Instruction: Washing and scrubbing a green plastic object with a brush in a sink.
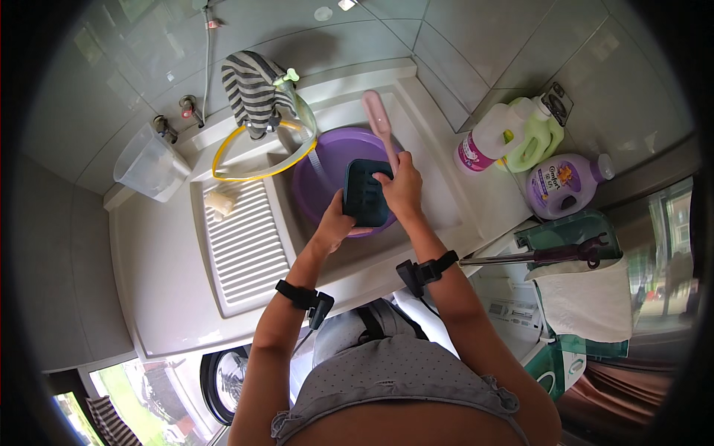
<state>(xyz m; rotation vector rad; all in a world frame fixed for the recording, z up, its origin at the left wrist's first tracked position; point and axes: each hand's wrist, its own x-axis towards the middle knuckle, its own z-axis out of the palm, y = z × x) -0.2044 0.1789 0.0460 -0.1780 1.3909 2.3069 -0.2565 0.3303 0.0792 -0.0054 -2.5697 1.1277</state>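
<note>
My left hand grips the lower left side of a dark green slotted soap dish, held tilted over a purple plastic basin. In my right hand is a pink long-handled tool, its broad end pointing up and away from me. The tool's lower end is hidden, so I cannot tell whether it is a brush. My right thumb also rests on the upper right part of the dish. The basin stands in a white laundry sink, partly covered by my hands and the dish.
Left of the basin, cream soap pieces lie on a ribbed washboard. A striped cloth hangs above a yellow-edged loop of tubing. A clear plastic container stands far left. Detergent bottles line the right side.
</note>
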